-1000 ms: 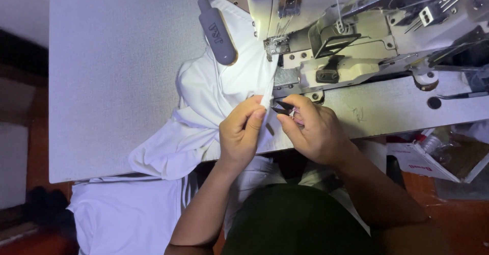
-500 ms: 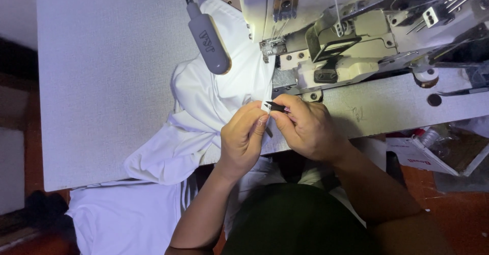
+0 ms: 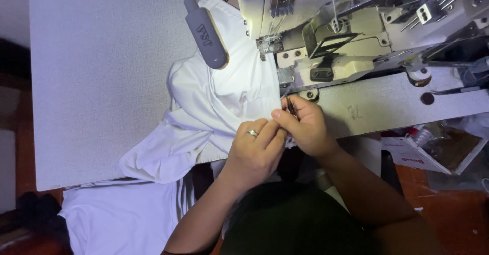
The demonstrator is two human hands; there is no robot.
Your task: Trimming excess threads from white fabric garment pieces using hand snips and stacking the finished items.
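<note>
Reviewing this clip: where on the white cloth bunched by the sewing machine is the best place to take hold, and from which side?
Probably the loose folded edge of the white cloth, from the person's near side. The far end lies against the sewing machine under the grey lamp, while the near part hangs off the table, beside the left hand.

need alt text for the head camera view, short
Seen from above, a person's left hand and right hand pinch the edge of white fabric beside a sewing machine. The right hand holds a small dark tool; a grey lamp lights the table.
</note>
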